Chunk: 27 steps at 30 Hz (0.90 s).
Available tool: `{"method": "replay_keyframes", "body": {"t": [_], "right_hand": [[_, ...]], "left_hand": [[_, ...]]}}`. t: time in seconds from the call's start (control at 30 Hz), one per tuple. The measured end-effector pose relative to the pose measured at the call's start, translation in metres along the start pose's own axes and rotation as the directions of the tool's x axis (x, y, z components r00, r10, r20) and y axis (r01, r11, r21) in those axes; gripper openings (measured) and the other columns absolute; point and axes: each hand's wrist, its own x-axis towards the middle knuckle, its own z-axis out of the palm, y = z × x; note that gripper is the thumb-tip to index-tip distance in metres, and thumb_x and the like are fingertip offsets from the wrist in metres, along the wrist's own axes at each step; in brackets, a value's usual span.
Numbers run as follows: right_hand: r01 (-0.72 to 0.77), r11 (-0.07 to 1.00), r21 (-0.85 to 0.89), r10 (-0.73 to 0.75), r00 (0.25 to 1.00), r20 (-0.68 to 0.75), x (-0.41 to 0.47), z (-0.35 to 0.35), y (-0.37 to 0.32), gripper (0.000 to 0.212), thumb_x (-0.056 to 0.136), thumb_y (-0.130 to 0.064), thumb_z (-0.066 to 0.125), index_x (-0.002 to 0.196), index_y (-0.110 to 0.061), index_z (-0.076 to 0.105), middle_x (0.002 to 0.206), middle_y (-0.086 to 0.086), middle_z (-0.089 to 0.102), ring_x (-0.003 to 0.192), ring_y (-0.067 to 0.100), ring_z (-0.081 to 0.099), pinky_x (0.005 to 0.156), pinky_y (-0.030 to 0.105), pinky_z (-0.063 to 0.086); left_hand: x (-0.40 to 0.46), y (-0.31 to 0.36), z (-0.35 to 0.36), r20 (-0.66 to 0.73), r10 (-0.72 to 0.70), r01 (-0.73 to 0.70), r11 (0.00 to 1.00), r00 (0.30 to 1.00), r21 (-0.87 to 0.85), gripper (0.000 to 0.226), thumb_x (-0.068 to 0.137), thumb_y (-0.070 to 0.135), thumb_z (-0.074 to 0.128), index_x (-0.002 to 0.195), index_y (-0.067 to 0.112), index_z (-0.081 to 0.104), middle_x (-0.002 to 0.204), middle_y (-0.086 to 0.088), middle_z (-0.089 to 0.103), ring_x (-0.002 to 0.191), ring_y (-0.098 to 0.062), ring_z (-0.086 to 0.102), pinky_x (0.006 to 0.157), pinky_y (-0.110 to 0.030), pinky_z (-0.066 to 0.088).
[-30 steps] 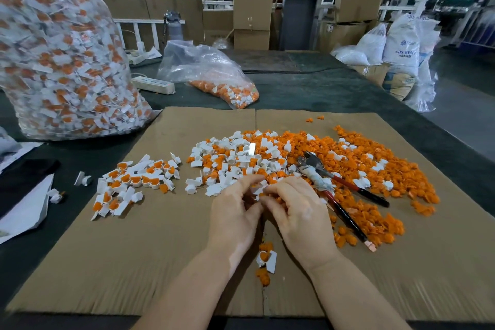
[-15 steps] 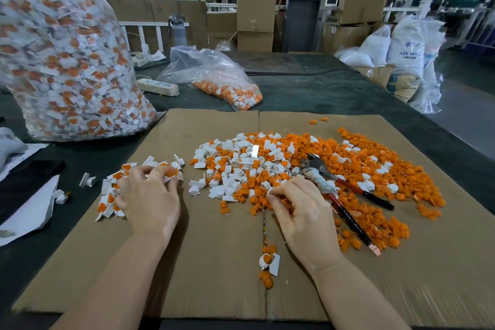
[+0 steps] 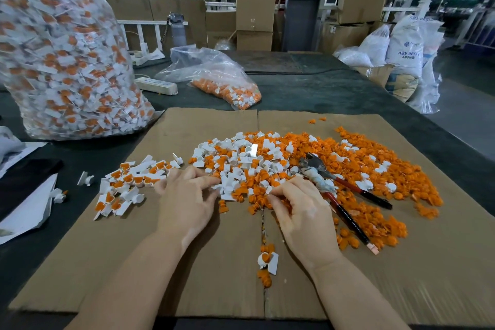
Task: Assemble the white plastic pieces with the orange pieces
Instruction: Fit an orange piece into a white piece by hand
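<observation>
A mixed heap lies on the cardboard sheet [image 3: 171, 270]: loose white pieces [image 3: 241, 161] on its left, orange pieces [image 3: 369, 169] across its right. Left of it sits a smaller pile of assembled white-and-orange pieces [image 3: 128, 182]. My left hand [image 3: 187, 203] reaches with spread, fairly straight fingers to the white pieces at the heap's near-left edge; it is blurred. My right hand [image 3: 302, 214] has curled fingers, with thumb and forefinger pinching an orange piece [image 3: 268, 191] at the heap's near edge.
Red-handled pliers [image 3: 337, 190] lie in the orange pieces beside my right hand. A big clear bag of assembled pieces [image 3: 61, 56] stands at the back left, with a smaller bag [image 3: 222, 80] and a power strip [image 3: 156, 85] behind. A few pieces [image 3: 267, 260] lie near the front seam.
My left hand went out to the assembled pile on the left and has come back right to the white pieces. My right hand stayed at the heap's near edge.
</observation>
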Motion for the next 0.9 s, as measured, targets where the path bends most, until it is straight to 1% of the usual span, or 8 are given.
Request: {"method": "replay_keyframes", "body": {"t": [0.1,0.27,0.47,0.57,0.63,0.73,0.83,0.9], "right_hand": [[-0.001,1.0,0.0,0.001,1.0,0.0,-0.001,0.0,0.0,0.007,0.079,-0.005,0.073,0.075,-0.007,0.067,0.075,0.001,0.061,0.074,0.015,0.057,0.068,0.021,0.049],[-0.005,1.0,-0.005,0.006,1.0,0.006,0.0,0.0,-0.001,0.007,0.079,-0.006,0.073,0.075,-0.007,0.067,0.074,0.001,0.061,0.073,0.014,0.057,0.068,0.019,0.047],[-0.015,1.0,-0.009,0.015,1.0,0.008,0.0,-0.001,-0.001,0.007,0.079,-0.005,0.073,0.075,-0.007,0.067,0.074,0.0,0.061,0.074,0.014,0.056,0.068,0.018,0.045],[-0.01,1.0,-0.011,0.01,1.0,0.014,0.0,0.0,0.0,0.008,0.078,-0.004,0.073,0.074,-0.007,0.067,0.074,0.001,0.061,0.073,0.015,0.056,0.068,0.017,0.044],[-0.005,1.0,-0.006,0.005,1.0,0.028,0.0,0.0,0.0,0.008,0.078,-0.003,0.073,0.075,-0.007,0.067,0.075,0.001,0.061,0.075,0.015,0.057,0.071,0.016,0.044],[0.024,1.0,-0.016,-0.022,0.998,0.065,-0.001,0.001,0.0,0.009,0.076,-0.001,0.074,0.078,-0.007,0.068,0.078,0.001,0.063,0.078,0.016,0.058,0.074,0.018,0.046],[0.043,0.999,-0.033,-0.04,0.996,0.077,-0.001,0.0,-0.001,0.01,0.076,0.0,0.074,0.081,-0.008,0.069,0.08,0.001,0.064,0.08,0.016,0.06,0.076,0.021,0.049],[0.046,0.998,-0.039,-0.044,0.997,0.069,-0.001,0.0,-0.001,0.011,0.076,0.0,0.074,0.082,-0.008,0.069,0.081,0.002,0.064,0.081,0.017,0.06,0.076,0.022,0.049]], "left_hand": [[-0.002,0.002,0.002,0.06,0.031,-0.031,1.0,0.998,-0.006,0.02,0.089,0.039,0.059,0.107,0.038,0.067,0.094,0.018,0.045,0.11,-0.011,0.036,0.073,-0.026,0.007],[-0.005,0.002,0.003,0.078,0.042,-0.037,0.997,0.996,-0.071,0.02,0.087,0.035,0.062,0.106,0.033,0.066,0.103,0.014,0.054,0.114,-0.011,0.038,0.083,-0.029,0.015],[-0.004,-0.002,0.002,-0.01,-0.208,0.206,0.974,0.978,-0.097,0.024,0.088,0.033,0.061,0.11,0.023,0.062,0.115,0.002,0.056,0.112,-0.019,0.046,0.098,-0.041,0.031],[-0.007,0.001,0.0,-0.046,-0.181,0.166,0.959,0.982,-0.229,0.018,0.087,0.027,0.065,0.103,0.019,0.063,0.102,0.002,0.059,0.102,-0.018,0.05,0.088,-0.035,0.04],[-0.01,0.003,-0.002,-0.052,-0.153,0.132,0.948,0.987,-0.291,0.013,0.086,0.024,0.065,0.098,0.019,0.062,0.096,0.005,0.056,0.095,-0.016,0.05,0.075,-0.029,0.038],[-0.014,0.008,-0.004,-0.049,-0.125,0.099,0.927,0.991,-0.362,0.011,0.086,0.023,0.066,0.093,0.023,0.058,0.093,0.007,0.055,0.089,-0.013,0.051,0.07,-0.024,0.037],[-0.015,0.016,-0.005,0.002,-0.094,0.085,0.894,0.996,-0.44,0.013,0.085,0.026,0.067,0.092,0.028,0.056,0.086,0.011,0.057,0.077,-0.004,0.054,0.062,-0.012,0.038],[-0.014,0.021,-0.004,0.044,-0.078,0.089,0.888,0.996,-0.451,0.014,0.083,0.027,0.069,0.089,0.029,0.057,0.082,0.014,0.056,0.073,-0.002,0.054,0.059,-0.011,0.037]]}}
